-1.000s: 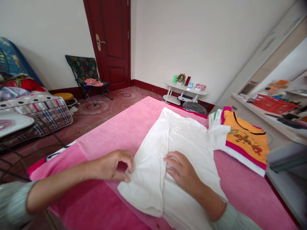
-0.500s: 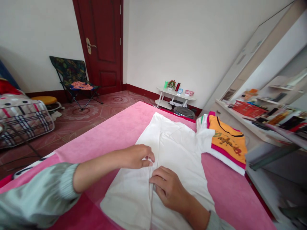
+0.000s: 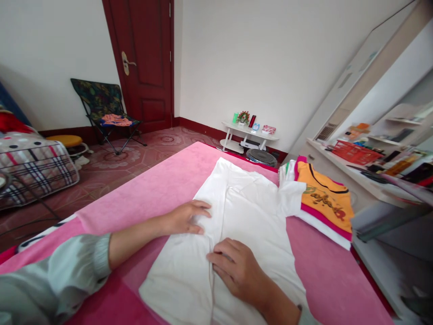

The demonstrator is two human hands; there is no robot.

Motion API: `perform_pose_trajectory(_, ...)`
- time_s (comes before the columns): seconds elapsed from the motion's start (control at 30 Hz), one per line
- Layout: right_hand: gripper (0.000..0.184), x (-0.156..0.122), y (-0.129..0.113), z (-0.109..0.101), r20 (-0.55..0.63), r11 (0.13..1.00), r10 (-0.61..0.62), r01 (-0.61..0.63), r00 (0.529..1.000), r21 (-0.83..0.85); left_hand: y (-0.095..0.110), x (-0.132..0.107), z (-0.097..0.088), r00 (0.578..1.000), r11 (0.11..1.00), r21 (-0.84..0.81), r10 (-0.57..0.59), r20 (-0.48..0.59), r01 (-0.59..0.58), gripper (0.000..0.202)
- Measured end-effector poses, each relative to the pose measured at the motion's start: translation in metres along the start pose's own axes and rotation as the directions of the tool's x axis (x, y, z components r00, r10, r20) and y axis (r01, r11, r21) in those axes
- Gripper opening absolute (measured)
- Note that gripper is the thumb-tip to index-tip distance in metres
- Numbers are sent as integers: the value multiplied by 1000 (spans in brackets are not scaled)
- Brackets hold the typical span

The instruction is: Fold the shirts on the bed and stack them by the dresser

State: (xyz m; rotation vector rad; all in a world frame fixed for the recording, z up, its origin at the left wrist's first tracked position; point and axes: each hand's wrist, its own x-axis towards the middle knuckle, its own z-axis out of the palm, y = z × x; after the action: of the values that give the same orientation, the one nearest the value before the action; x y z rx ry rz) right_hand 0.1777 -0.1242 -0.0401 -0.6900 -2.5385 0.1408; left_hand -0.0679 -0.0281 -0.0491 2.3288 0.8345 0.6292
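Observation:
A white garment [image 3: 250,212] lies spread on a pink cloth-covered surface [image 3: 162,185], its left side folded in toward the middle. My left hand [image 3: 186,217] rests flat on the folded left flap, fingers stretched out. My right hand [image 3: 237,271] presses palm down on the garment near the centre fold line, fingers loosely curled with nothing in them. To the right lies a folded stack topped by an orange and pink shirt [image 3: 326,196], touching the white garment's sleeve.
A long counter [image 3: 379,189] with a red basket [image 3: 355,153] runs along the right. On the floor beyond stand a small white shelf table [image 3: 248,135], a folding chair [image 3: 104,110], a yellow stool [image 3: 66,141] and a red door [image 3: 144,58]. Plaid bedding [image 3: 34,167] sits left.
My left hand let go of the pinched flap, moved right over the garment and flattened onto it. The left flap now lies folded in. My right hand slid slightly toward me.

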Motion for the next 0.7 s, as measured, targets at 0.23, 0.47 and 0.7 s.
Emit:
perform_pose_trajectory(0.23,25,8,-15,-7,109,989,-149,149,983,8,9,-45,-34,915,907,117,-403,-28,404,29)
perform_pose_trajectory(0.47,25,27,-40,2,213,987,-159,151,964,56,42,-54,-33,849,806,289,-527,-46,516,15)
perform_pose_trajectory(0.7,24,39,-44,6,162,989,-60,36,985,147,42,-51,-34,892,861,251,-452,-21,443,18)
